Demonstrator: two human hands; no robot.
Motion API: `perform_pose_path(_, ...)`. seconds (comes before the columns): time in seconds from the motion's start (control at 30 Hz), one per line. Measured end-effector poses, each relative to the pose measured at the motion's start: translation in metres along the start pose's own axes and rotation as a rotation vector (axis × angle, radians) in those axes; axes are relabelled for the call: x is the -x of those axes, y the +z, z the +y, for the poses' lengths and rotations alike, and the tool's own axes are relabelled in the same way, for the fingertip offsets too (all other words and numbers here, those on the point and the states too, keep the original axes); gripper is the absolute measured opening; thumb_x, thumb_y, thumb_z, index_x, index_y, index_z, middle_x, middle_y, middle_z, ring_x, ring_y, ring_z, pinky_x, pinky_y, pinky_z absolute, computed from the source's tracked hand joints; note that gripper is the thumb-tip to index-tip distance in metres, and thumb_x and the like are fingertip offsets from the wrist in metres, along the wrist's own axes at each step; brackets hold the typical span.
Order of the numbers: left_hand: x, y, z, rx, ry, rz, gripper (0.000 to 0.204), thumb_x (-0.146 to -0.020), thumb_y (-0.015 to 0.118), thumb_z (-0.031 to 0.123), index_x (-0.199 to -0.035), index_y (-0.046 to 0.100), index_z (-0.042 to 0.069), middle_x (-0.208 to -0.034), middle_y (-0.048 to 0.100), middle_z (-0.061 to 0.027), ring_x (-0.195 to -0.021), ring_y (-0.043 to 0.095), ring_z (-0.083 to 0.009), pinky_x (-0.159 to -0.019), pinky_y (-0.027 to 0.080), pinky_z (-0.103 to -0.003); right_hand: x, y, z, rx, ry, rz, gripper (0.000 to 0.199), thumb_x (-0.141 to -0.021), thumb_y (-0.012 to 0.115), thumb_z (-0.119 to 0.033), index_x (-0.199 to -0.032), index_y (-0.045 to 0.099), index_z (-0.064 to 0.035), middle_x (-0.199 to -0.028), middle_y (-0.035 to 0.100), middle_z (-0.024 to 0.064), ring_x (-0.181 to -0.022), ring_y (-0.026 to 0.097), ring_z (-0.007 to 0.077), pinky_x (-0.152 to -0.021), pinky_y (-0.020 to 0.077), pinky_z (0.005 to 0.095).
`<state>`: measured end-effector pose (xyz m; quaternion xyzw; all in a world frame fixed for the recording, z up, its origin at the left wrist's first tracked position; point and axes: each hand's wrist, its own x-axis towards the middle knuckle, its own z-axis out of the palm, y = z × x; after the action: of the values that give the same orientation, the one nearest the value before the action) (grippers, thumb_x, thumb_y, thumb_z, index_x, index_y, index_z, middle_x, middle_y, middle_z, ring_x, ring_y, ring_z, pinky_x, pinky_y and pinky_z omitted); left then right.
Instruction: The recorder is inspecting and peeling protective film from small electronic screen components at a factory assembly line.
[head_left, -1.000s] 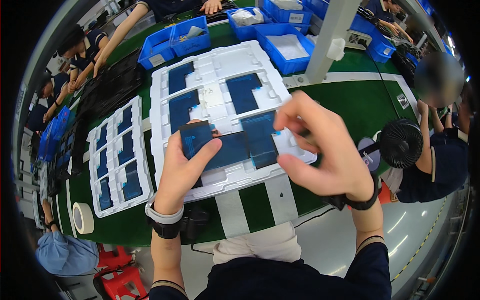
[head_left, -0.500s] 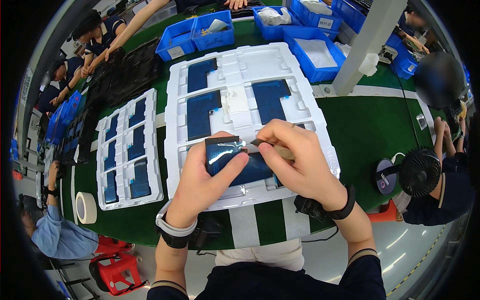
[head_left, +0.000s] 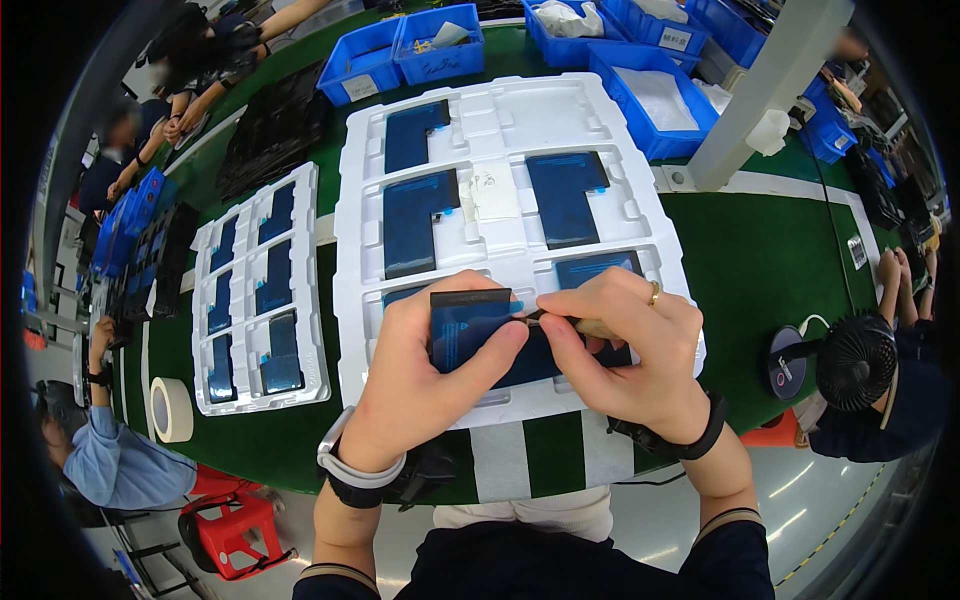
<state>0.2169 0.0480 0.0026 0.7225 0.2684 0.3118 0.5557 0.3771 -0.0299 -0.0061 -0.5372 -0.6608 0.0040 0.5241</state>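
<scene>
My left hand (head_left: 440,375) holds a flat blue battery (head_left: 462,335) with a black top edge, thumb on its face and fingers behind. The thumb and forefinger of my right hand (head_left: 630,350) are pinched together at the battery's right side. A small dark tip (head_left: 534,317) shows between those fingers, with something beige (head_left: 597,328) below; I cannot make out its kind. Both hands are over a large white tray (head_left: 352,215), whose pockets hold several L-shaped blue batteries (head_left: 412,225). My hands partly hide the nearest pockets.
A smaller white tray (head_left: 318,290) with blue batteries lies on the left, near a tape roll (head_left: 171,410). Blue bins (head_left: 440,62) line the back. A grey post (head_left: 765,95) rises at the back right. A black fan (head_left: 856,362) stands at right. Other people work around the table.
The view has shifted slightly. The battery in my left hand has turned, and its bright glare is gone. My right fingertips now sit lower along the battery's side.
</scene>
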Motion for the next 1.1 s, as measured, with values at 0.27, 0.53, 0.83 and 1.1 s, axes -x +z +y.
perform_pose_path(0.27,-0.0016,-0.0026,-0.0011,0.016,-0.004,-0.032,0.015,-0.079,0.066,0.008,-0.087,0.058,-0.002,-0.072,0.058,-0.0035,-0.064,0.050,-0.0068,-0.058,0.042,-0.021,0.0002,-0.0010,-0.0017,-0.008,0.043,-0.025,0.016,-0.068,0.067,0.001,-0.082,0.064,-0.0041,-0.061,0.056,0.0039,-0.046,0.052,0.0146,-0.040,0.0382,0.0232)
perform_pose_path(0.53,-0.0018,-0.0042,-0.0016,0.039,-0.016,-0.066,0.013,-0.079,0.066,0.005,-0.086,0.058,-0.003,-0.071,0.057,-0.0046,-0.061,0.051,-0.0078,-0.054,0.041,-0.022,0.0005,-0.0007,-0.0012,0.001,0.005,-0.020,0.017,-0.066,0.068,0.002,-0.082,0.065,-0.0026,-0.062,0.058,0.0051,-0.047,0.053,0.0154,-0.040,0.0392,0.0233)
perform_pose_path(0.83,-0.0025,-0.0042,-0.0013,0.066,-0.011,-0.071,0.012,-0.078,0.065,0.004,-0.085,0.058,-0.002,-0.070,0.056,-0.0039,-0.059,0.052,-0.0071,-0.052,0.041,-0.022,0.0004,-0.0009,-0.0014,0.010,-0.025,-0.004,0.017,-0.065,0.068,0.003,-0.080,0.065,-0.0024,-0.063,0.058,0.0053,-0.049,0.056,0.0157,-0.041,0.0407,0.0231)
perform_pose_path(1.1,-0.0026,-0.0039,-0.0010,0.066,-0.017,-0.074,0.012,-0.078,0.065,0.004,-0.085,0.057,-0.002,-0.069,0.056,-0.0034,-0.059,0.052,-0.0066,-0.052,0.040,-0.021,0.0007,0.0000,-0.0005,0.013,-0.025,-0.003,0.016,-0.065,0.069,0.003,-0.079,0.065,-0.0023,-0.063,0.058,0.0053,-0.049,0.056,0.0154,-0.041,0.0410,0.0230)
